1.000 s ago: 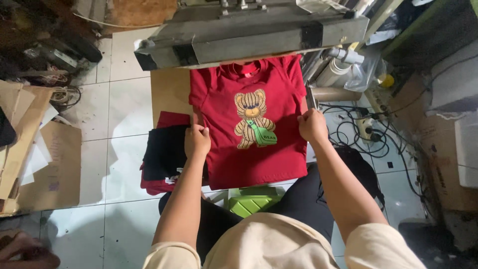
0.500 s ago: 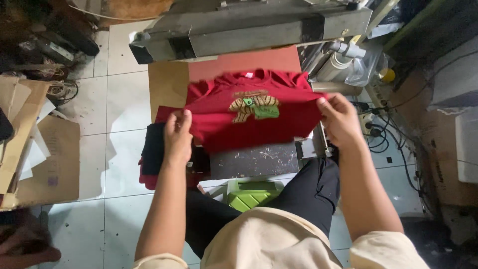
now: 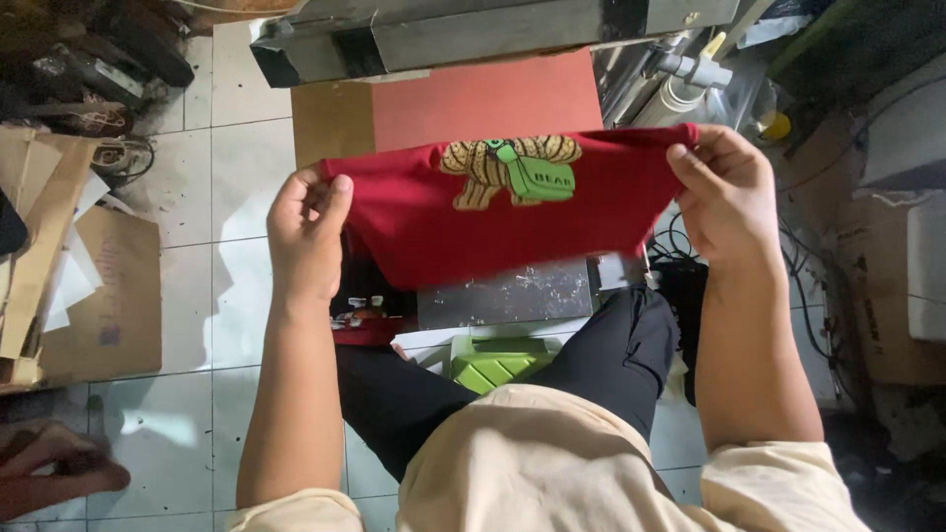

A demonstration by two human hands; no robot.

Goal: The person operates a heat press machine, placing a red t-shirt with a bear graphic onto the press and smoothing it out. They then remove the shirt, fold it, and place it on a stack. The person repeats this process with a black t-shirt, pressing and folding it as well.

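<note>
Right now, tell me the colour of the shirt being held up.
Red shirt, with a brown-and-green bear print; head view.

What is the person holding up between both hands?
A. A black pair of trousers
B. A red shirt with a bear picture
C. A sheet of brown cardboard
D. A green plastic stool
B: the left hand and right hand each pinch an edge of the red shirt, its bear print showing.

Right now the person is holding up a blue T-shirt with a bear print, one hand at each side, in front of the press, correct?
Not quite: the T-shirt is red, not blue. The head view shows the left hand and right hand holding it up by its sides before the press.
</note>
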